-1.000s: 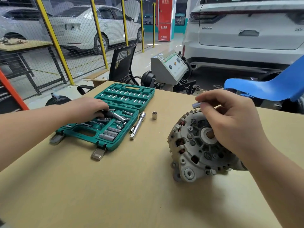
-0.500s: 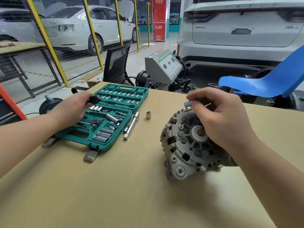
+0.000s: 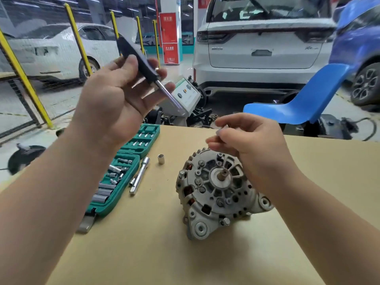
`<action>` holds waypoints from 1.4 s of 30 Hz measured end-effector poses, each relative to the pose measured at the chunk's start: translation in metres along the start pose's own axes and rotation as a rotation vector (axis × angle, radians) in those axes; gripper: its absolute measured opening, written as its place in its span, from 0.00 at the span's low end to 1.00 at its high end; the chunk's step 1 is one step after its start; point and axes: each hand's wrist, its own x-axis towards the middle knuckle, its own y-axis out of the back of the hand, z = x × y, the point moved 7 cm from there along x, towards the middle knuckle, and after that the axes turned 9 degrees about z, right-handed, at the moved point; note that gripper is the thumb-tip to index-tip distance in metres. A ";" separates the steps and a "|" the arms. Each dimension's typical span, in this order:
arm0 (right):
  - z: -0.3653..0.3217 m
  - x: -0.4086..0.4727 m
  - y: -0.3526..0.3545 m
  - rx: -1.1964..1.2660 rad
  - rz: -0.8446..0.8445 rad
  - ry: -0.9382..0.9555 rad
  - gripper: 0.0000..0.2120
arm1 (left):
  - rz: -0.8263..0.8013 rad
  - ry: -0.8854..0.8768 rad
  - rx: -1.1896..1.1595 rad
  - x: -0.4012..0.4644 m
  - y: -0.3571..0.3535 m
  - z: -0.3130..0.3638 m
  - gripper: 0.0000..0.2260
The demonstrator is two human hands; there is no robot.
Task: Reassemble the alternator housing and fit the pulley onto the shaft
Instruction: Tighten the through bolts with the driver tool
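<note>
The left hand [image 3: 111, 103] is up at chest height, palm turned toward the person, its fingers [image 3: 158, 74] loosely curled under a black-handled driver [image 3: 144, 66] whose steel shank points down and to the right. A second ago that hand was down in the green socket case [image 3: 115, 182]; it has lifted the tool out and brought it toward the middle. The right hand [image 3: 253, 145] has come off the alternator [image 3: 216, 192] and hovers just above its upper edge, fingertips [image 3: 218, 133] pinched on something small and pale, likely a socket or bit, though it is too blurred to say. To my eye the 2 hands are converging so the piece can go onto the driver's tip. The alternator lies on the tan table [image 3: 144, 254], its end face toward the person and the bare shaft [image 3: 223, 174] showing in the middle with no pulley on it. A loose socket [image 3: 161, 159] and an extension bar [image 3: 140, 175] lie between case and alternator. So the housing fasteners look like the step in hand, and the pulley is still to come.
</note>
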 end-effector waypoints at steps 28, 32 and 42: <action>-0.031 0.000 0.025 -0.387 0.107 0.293 0.06 | -0.014 -0.055 -0.166 -0.033 -0.051 -0.085 0.08; -0.033 -0.005 0.021 -0.471 0.127 0.351 0.07 | -0.026 -0.045 -0.160 -0.033 -0.051 -0.085 0.08; -0.042 -0.018 -0.016 -0.637 -0.067 0.354 0.17 | -0.087 0.072 -0.096 -0.025 -0.049 -0.081 0.11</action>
